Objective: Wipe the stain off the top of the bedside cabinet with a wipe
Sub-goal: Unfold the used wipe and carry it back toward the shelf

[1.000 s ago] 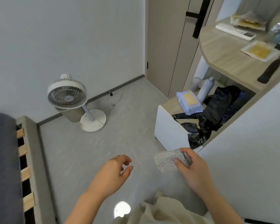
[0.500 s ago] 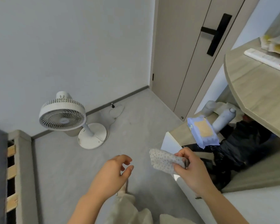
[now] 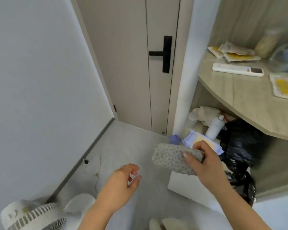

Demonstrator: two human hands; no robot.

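head view, looking down into a room corner: the right hand (image 3: 208, 165), right of centre in the frame, pinches a folded, dotted grey wipe (image 3: 173, 159) between thumb and fingers, holding it in the air above the near corner of a low white cabinet (image 3: 181, 185); the left hand (image 3: 121, 183), at lower centre, is empty, its fingers loosely curled and partly spread, touching nothing. the low white cabinet is taken here, as a judgement, to be the bedside cabinet of the task; its top is largely hidden behind the wipe, the hand and what lies on it, namely a blue pack of wipes (image 3: 204, 143), a white bottle (image 3: 214, 128) and a black plastic bag (image 3: 239, 150), so no stain can be made out. above it, at the right edge of the frame, a curved wooden shelf (image 3: 239, 97) carries a white remote control (image 3: 238, 71) and some yellow packets (image 3: 234, 53). a door with a black handle (image 3: 165, 53) fills the upper centre, and a white floor fan (image 3: 32, 216) sits at the lower left. progress, as judged from this view: the wipe is in hand and appears ready to use, but it is not yet in contact with the cabinet top; locating the stain, pressing the wipe onto it and rubbing it away all appear to remain, and the clutter may need shifting first
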